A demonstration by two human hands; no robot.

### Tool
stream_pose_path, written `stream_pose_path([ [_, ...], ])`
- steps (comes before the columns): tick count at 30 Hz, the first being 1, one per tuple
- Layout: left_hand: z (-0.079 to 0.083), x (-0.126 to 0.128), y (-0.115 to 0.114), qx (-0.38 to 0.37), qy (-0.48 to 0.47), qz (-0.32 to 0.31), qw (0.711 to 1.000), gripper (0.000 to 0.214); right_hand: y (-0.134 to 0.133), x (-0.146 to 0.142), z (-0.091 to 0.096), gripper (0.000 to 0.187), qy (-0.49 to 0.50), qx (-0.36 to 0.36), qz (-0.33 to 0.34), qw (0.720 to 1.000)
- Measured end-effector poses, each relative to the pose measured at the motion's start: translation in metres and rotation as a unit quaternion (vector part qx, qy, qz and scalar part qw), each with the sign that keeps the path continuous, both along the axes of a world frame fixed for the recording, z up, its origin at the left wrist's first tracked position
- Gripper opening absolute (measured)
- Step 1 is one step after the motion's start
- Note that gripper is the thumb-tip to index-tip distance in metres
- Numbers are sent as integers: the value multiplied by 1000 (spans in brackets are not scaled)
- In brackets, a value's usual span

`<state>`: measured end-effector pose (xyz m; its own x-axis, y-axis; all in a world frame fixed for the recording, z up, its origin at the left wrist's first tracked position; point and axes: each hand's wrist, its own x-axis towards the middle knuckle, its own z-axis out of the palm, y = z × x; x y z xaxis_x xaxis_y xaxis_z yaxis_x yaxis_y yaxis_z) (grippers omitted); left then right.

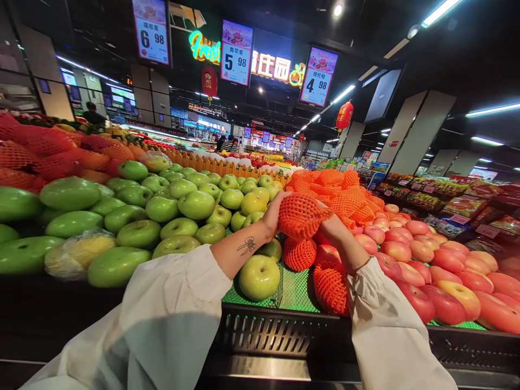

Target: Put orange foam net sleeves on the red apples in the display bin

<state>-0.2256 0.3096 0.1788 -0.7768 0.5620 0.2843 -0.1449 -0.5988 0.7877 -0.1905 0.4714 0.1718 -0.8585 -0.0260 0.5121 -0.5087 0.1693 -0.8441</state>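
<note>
Between my two hands is a round fruit in an orange foam net (pixel 301 216), held up over the front of the display. My left hand (pixel 274 215) is closed on its left side, with most of the fingers hidden behind it. My right hand (pixel 331 223) grips the net's gathered right end, its fingertips partly out of sight. The netting covers the fruit, so I cannot tell its kind. Just below sit a smaller netted fruit (pixel 299 254) and another netted fruit (pixel 331 287). A green apple (pixel 259 277) lies near the front edge, under my left forearm.
Green apples (pixel 197 205) are heaped to the left, with large green fruits (pixel 117 266) nearer the edge. A pile of orange-netted fruit (pixel 337 189) rises behind my hands. Red apples (pixel 414 257) fill the right. A black slotted rim (pixel 268 333) runs along the front.
</note>
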Motion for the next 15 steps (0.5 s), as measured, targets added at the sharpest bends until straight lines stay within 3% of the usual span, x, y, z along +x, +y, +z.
stream_pose_path([
  [4,-1,-4,-1,-84,-31,15,996,40,3,2,6,43,64,-2,11,998],
  [6,-1,-4,-2,-127,-43,23,991,40,3,4,10,36,68,-16,26,997],
  [8,-1,-3,-3,-137,-41,15,990,40,2,5,12,24,31,-58,55,996],
  [10,-1,-2,-3,-136,-33,5,990,40,1,7,12,28,-10,-90,76,993],
  [15,-1,1,-4,-154,-26,3,988,37,5,10,13,31,14,-62,42,997],
])
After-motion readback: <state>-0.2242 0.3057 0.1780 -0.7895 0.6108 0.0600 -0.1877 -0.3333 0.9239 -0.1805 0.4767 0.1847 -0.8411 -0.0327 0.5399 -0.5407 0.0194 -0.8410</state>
